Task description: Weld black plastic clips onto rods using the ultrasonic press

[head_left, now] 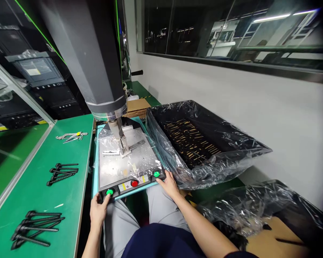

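Left hand (98,211) is thumbing the left green button (109,192) while right hand (169,184) fingers, loosely spread and gripping nothing, are touching the right green button (156,174), both buttons lying just ahead of the fingertips, red button (134,183) sitting between them.

Press head (107,104) hangs low over the plate (123,161), blocking its middle; the plate's front strip lies open. Plastic-lined bin (204,143) walls off the right. Left, green worktop (67,179) offers gaps between black rods (61,173).
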`<state>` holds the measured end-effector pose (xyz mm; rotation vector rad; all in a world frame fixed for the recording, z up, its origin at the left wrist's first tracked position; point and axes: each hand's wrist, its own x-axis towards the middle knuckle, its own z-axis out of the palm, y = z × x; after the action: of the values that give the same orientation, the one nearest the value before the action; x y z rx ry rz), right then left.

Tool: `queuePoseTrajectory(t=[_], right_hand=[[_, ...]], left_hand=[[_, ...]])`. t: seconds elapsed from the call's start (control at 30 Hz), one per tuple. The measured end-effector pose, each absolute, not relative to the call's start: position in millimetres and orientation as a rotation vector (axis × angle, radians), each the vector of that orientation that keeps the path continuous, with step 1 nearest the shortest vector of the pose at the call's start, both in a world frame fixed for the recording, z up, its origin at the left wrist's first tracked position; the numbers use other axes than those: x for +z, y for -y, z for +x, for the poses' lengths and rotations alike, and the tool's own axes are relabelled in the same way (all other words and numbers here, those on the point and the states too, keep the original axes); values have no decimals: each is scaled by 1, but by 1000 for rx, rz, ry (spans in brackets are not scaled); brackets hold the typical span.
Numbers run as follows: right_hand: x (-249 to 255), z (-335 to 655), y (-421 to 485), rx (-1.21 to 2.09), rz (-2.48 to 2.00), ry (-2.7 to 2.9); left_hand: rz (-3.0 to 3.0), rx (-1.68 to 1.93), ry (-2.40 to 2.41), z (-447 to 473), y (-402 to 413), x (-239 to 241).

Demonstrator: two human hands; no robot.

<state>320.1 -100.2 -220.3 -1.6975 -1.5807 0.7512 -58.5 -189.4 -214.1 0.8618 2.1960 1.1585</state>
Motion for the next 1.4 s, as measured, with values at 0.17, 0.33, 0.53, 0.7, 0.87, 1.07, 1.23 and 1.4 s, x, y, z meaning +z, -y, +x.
queuePoseTrajectory(t=[0.17, 0.33, 0.53, 0.7, 0.87, 1.07, 1.23, 1.4], right_hand=[[-221, 321, 102, 782, -1672, 1564], [-231, 323, 102, 820, -1622, 1529], [-224, 324, 104, 833, -1604, 1448], [-190, 311, 92, 486, -1574, 1522], [-178, 295, 66, 298, -1673, 1655], [-182, 296, 51, 434, -1709, 1554], [-183, 304, 45, 632, -1670, 1363], [-183, 311, 54, 706, -1594, 1230]], left_hand=[[751, 1231, -2107, -62, 189, -210], [795, 1434, -2103, -68, 172, -185], [871, 1615, -2096, -81, 124, -144], [941, 1448, -2150, -102, 78, -132], [936, 1307, -2168, -114, 49, -134], [929, 1201, -2165, -113, 46, -140], [916, 1227, -2074, -105, 51, -137], [874, 1376, -2036, -95, 84, -133]])
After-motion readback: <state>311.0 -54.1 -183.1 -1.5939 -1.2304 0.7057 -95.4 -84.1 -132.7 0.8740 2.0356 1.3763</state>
